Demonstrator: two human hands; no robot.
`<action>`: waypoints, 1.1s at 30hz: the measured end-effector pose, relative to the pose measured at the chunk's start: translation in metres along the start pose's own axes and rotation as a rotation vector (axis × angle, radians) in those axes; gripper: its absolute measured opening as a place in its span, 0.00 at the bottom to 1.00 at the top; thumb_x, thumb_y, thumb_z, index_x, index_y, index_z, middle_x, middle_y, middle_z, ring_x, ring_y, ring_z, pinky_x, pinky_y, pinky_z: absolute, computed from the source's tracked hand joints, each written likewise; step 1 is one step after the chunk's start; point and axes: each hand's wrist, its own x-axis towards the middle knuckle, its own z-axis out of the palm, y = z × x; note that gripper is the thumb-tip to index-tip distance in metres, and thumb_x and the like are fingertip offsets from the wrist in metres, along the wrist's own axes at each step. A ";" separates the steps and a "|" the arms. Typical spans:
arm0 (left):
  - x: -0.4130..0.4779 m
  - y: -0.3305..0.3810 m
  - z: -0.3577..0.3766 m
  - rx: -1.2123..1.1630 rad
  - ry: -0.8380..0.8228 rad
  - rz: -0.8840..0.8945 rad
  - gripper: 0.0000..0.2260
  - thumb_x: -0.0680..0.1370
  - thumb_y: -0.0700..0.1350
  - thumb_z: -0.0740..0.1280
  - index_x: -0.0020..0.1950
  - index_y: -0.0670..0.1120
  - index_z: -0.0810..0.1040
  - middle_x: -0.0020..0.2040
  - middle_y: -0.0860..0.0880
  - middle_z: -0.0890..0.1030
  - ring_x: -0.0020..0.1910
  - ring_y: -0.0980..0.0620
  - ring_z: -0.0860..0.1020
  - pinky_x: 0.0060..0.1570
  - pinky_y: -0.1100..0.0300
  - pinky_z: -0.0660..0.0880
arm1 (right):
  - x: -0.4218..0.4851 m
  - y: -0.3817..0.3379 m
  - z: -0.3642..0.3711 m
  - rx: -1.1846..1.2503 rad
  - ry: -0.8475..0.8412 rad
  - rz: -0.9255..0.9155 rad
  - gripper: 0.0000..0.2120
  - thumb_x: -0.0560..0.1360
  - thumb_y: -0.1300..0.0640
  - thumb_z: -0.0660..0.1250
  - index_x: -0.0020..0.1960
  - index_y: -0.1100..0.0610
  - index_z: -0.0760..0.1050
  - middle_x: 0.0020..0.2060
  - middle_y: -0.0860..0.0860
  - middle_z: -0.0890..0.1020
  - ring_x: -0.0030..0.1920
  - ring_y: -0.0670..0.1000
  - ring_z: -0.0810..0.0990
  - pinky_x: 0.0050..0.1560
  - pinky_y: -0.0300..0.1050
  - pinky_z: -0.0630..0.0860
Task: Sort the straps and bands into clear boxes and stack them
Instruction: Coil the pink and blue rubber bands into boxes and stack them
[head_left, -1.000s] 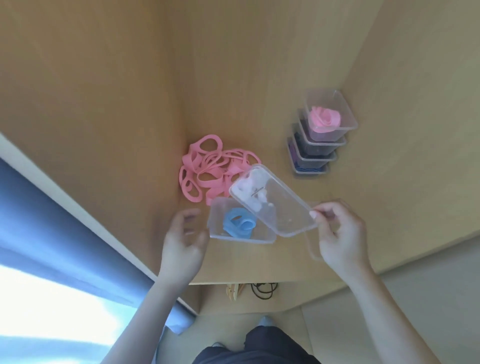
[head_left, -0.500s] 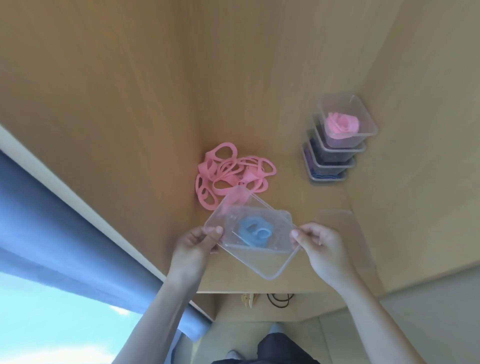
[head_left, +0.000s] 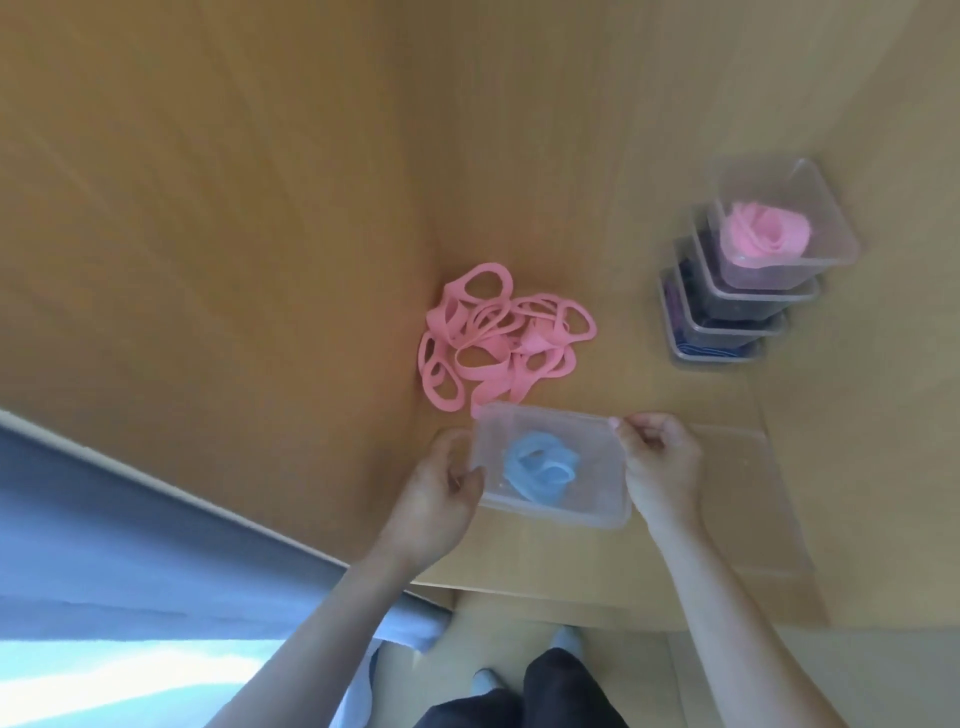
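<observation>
A clear plastic box (head_left: 597, 441) with its lid lying on top holds a coiled light-blue band (head_left: 540, 467) near the shelf's front edge. My left hand (head_left: 436, 493) grips the box's left end and my right hand (head_left: 657, 462) grips its right end, fingers curled over the lid's rim. Just behind the box lies a tangled pile of pink bands (head_left: 498, 343) against the left wall. At the back right stands a stack of clear boxes (head_left: 743, 291); the top one holds a rolled pink band (head_left: 763, 234), the lower ones hold dark bands.
The wooden shelf (head_left: 623, 374) is closed in by a wooden wall on the left and another on the right. A flat clear lid (head_left: 753, 493) lies on the shelf right of my right hand. A blue curtain (head_left: 130, 519) hangs at the lower left.
My right hand brought the tilted lid down over the box with the blue band. My left hand came in to the box's left end, and both hands now hold the covered box.
</observation>
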 end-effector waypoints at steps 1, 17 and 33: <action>0.004 0.000 0.001 0.063 0.003 0.013 0.12 0.80 0.44 0.66 0.58 0.60 0.72 0.37 0.60 0.78 0.31 0.60 0.72 0.37 0.62 0.70 | 0.003 0.003 0.002 -0.018 0.017 -0.014 0.08 0.74 0.62 0.75 0.41 0.55 0.77 0.34 0.49 0.80 0.33 0.41 0.77 0.38 0.30 0.72; 0.022 0.001 0.017 0.330 0.068 0.074 0.23 0.81 0.38 0.58 0.76 0.50 0.68 0.69 0.52 0.74 0.67 0.51 0.74 0.63 0.58 0.73 | 0.006 0.026 0.014 -0.189 -0.057 -0.089 0.04 0.78 0.62 0.69 0.47 0.54 0.75 0.42 0.54 0.80 0.42 0.54 0.79 0.45 0.47 0.75; 0.025 -0.022 0.026 0.127 -0.088 0.007 0.32 0.82 0.36 0.54 0.81 0.62 0.53 0.77 0.65 0.58 0.66 0.81 0.57 0.58 0.85 0.54 | 0.018 0.024 0.011 -0.136 -0.229 0.138 0.14 0.83 0.60 0.62 0.41 0.49 0.78 0.37 0.42 0.81 0.40 0.43 0.77 0.42 0.35 0.71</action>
